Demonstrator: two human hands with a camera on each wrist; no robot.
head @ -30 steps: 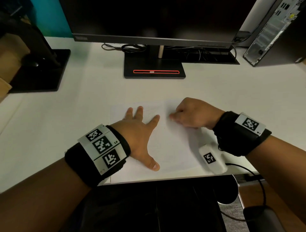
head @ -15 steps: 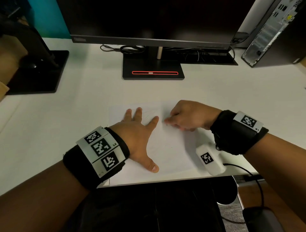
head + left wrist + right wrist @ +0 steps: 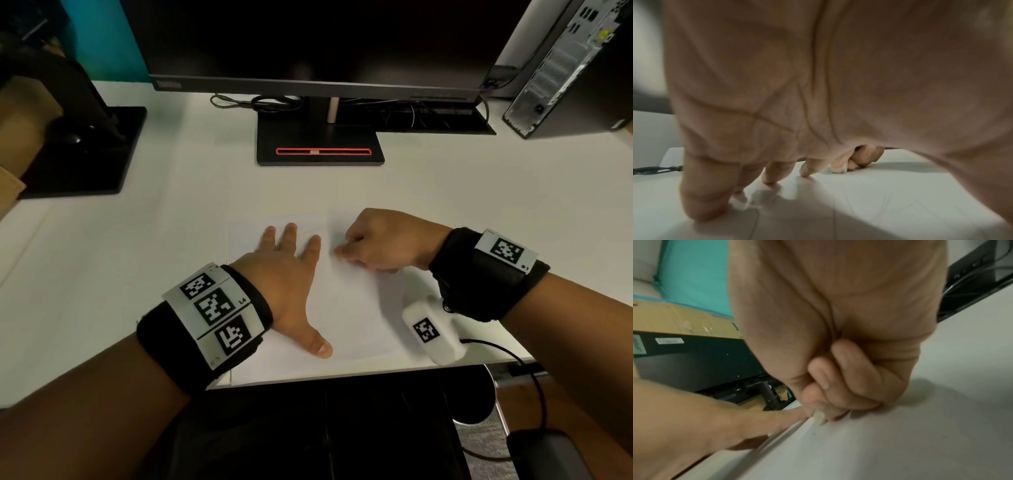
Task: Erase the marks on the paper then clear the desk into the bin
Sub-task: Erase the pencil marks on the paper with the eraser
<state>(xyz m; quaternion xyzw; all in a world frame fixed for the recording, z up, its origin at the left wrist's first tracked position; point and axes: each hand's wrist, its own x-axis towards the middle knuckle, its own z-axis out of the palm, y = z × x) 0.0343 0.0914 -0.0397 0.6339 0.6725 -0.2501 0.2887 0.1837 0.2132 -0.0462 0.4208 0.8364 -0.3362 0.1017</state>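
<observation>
A white sheet of paper (image 3: 356, 318) lies at the desk's front edge, with faint pencil lines (image 3: 888, 204) on it. My left hand (image 3: 291, 274) lies flat on the sheet's left half, fingers spread, pressing it down. My right hand (image 3: 376, 243) is curled, its fingertips pinching a small pale eraser (image 3: 819, 417) against the paper near the sheet's upper middle. That eraser (image 3: 838, 169) also shows in the left wrist view, under the right hand's fingers (image 3: 865, 155). No bin is in view.
A monitor on a black stand (image 3: 320, 147) sits behind the paper. A second black stand (image 3: 85, 150) is at far left, a computer tower (image 3: 575, 68) at far right, cables (image 3: 274, 102) behind. The white desk (image 3: 479, 192) ends just below the paper.
My right hand with the eraser has slid a short way left across the paper toward the left hand's index finger. The left hand has stayed pressed in place.
</observation>
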